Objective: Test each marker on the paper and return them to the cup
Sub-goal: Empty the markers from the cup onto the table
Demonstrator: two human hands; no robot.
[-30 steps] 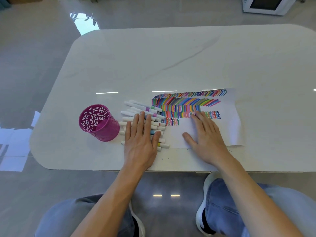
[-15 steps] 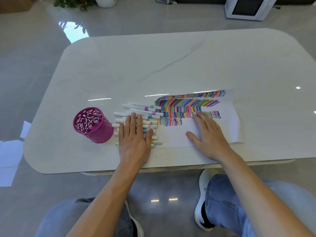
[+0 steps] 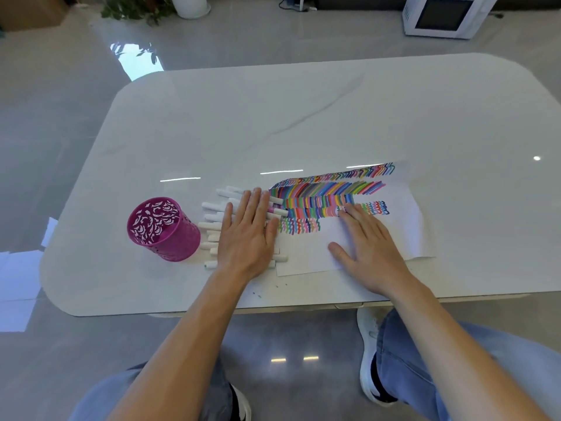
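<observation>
Plainly, both hands lie flat with nothing grasped: the left hand point(image 3: 246, 235) rests with straight fingers point(image 3: 253, 205) on the row of markers point(image 3: 209, 225), which lie on the bench point(image 3: 303, 117) between the pink cup point(image 3: 164, 229) and the paper point(image 3: 403, 214). The right hand point(image 3: 370, 247), fingers spread, presses the paper down below its coloured test strokes. The cup stands upright just left of the markers and looks empty, so I judge that none has been returned. The bench is glossy and the markers are round, so a careless sweep of the left hand could roll some toward the near edge or knock the light cup over. Lifting the right hand could let the paper slide; its right edge curls up. Beyond lie a shiny grey floor point(image 3: 45, 117), a potted plant point(image 3: 133, 10) and a white box with a dark screen point(image 3: 443, 16).
</observation>
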